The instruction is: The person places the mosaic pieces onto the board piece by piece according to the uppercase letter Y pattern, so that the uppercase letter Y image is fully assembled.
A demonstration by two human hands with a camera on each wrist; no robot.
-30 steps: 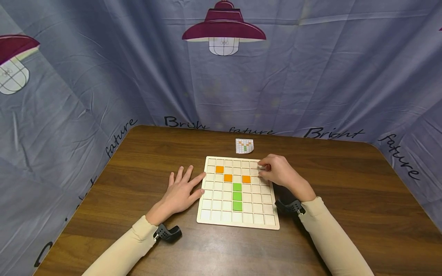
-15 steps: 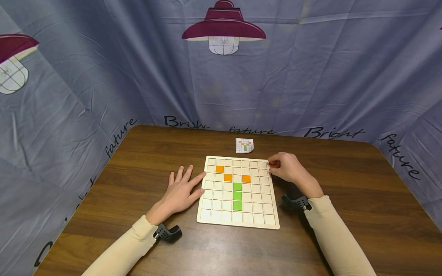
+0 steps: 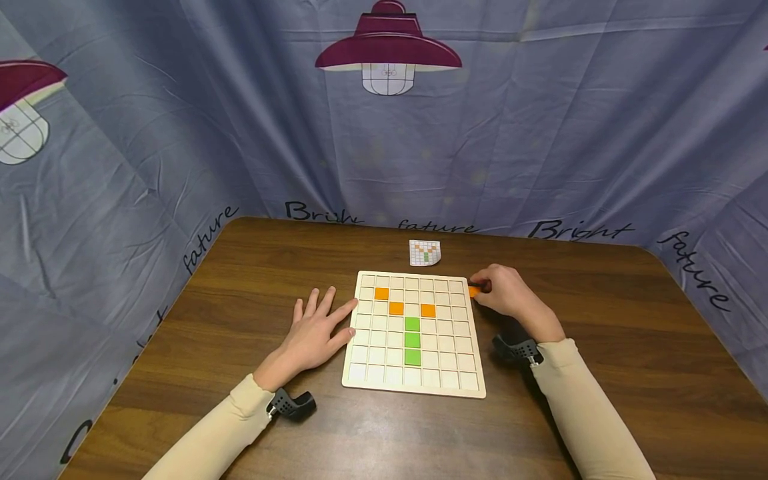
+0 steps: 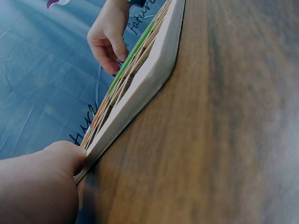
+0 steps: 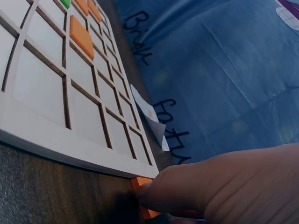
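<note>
A pale wooden grid board (image 3: 444,363) lies on the table, with several orange and green square tiles set in its cells. Among them are an orange tile (image 3: 428,311) and a green tile (image 3: 412,340). Just off the board's upper right edge, my right hand (image 3: 510,297) pinches another orange tile (image 3: 474,291). In the right wrist view my thumb (image 5: 175,189) presses on that tile beside the board's rim, and the other fingers are mostly hidden. My left hand (image 3: 311,339) rests flat, fingers spread, its thumb and index finger touching the board's left edge.
Behind the board lies a small paper card (image 3: 425,253) printed with a grid and coloured squares. The brown wooden table (image 3: 630,347) extends on both sides. A blue-grey curtain (image 3: 480,147) with printed lamps and lettering hangs around its back and sides.
My right hand has moved right, from over the board's upper right cells to just past its edge. The orange tile at its fingertips now shows. My left hand stays put.
</note>
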